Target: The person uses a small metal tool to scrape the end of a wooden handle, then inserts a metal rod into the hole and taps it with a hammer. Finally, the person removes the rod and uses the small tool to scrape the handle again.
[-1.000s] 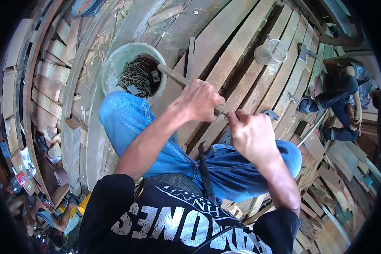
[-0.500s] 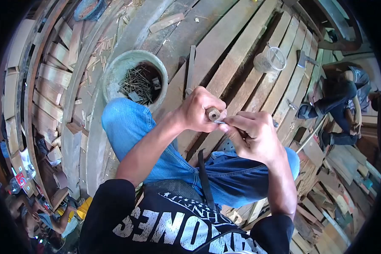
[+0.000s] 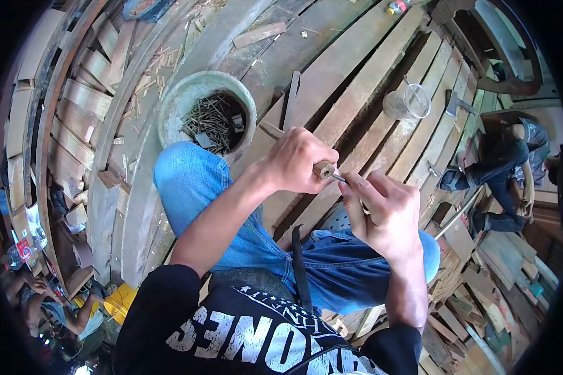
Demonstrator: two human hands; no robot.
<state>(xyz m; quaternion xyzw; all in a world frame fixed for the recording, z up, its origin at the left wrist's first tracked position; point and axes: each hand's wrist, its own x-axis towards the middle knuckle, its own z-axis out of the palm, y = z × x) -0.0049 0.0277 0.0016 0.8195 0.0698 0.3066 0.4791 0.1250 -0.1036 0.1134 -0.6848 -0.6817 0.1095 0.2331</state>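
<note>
My left hand (image 3: 299, 161) is wrapped round a wooden handle (image 3: 324, 169), whose round end points toward my right hand. Between the two hands runs a thin metal rod (image 3: 338, 178), its near end at the handle's end. My right hand (image 3: 381, 209) pinches the rod's other end between thumb and fingers. Both hands are above my lap, over the planks. Beyond my left knee stands a round bucket (image 3: 251, 103) with many nails (image 3: 209, 119) and a small grey block inside.
A clear plastic tub (image 3: 406, 102), a hatchet (image 3: 456, 103) and a small metal tool (image 3: 432, 169) lie on the slatted planks (image 3: 356, 75). A person (image 3: 513, 162) sits at the right. Wood scraps (image 3: 500, 300) are piled at lower right. More people show at lower left.
The handle has swung from pointing across to facing its end at me, then slightly rightward. Its far part has dropped away from the bucket's rim. The view has shifted a little.
</note>
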